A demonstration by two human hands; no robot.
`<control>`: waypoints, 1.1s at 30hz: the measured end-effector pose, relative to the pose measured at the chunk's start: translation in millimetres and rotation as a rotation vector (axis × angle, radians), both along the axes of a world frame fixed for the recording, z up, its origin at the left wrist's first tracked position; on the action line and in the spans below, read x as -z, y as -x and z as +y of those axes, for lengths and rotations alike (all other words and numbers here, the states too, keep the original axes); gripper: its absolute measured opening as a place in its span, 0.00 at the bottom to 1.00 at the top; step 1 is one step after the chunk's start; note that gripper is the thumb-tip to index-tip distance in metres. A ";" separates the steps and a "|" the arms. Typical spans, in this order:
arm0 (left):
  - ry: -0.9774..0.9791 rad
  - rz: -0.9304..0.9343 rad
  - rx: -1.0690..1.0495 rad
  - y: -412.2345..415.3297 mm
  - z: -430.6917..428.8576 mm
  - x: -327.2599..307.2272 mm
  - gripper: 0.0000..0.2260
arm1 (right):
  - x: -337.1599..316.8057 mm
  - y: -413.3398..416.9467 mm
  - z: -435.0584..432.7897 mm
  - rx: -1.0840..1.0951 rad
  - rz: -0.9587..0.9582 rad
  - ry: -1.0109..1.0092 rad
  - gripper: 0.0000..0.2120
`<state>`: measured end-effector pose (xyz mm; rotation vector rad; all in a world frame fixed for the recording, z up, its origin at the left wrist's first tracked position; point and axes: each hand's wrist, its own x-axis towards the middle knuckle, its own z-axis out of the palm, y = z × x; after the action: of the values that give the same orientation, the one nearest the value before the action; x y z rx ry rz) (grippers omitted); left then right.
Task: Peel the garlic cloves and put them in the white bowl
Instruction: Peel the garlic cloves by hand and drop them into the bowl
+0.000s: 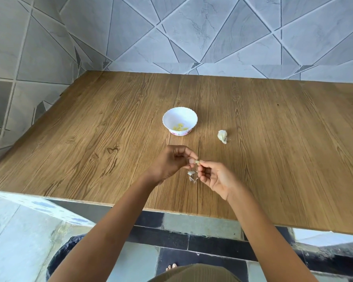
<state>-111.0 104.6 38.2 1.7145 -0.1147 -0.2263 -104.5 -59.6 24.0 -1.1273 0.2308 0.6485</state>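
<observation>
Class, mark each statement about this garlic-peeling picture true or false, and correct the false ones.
1. Both hands pinch one clove. True: the left hand and right hand hold the clove between their fingertips.
2. The bowl is empty. False: the bowl holds peeled cloves.
3. A garlic piece lies on the table, right of the bowl. True: the garlic piece rests on the table.
4. The peels are in the bowl. False: the peels are by the hands, outside the bowl.
</observation>
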 end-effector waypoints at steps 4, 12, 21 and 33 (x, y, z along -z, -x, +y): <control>-0.005 -0.028 -0.048 0.7 2.8 -4.2 0.07 | 2.5 2.8 -4.4 0.007 -0.389 0.281 0.03; 0.019 -0.036 -0.187 2.4 -5.4 -5.9 0.05 | 15.6 7.0 4.3 0.143 -0.737 0.487 0.10; -0.061 -0.015 -0.232 5.0 -6.8 -0.8 0.07 | 20.7 3.4 7.8 0.199 -0.950 0.727 0.05; 0.173 0.107 -0.234 10.6 -5.4 6.6 0.05 | 13.4 7.9 13.5 0.215 -0.606 0.411 0.12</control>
<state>-121.6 99.2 31.5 1.5246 0.1413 -0.1298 -112.4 -46.1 10.6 -1.6137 -0.0416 0.0453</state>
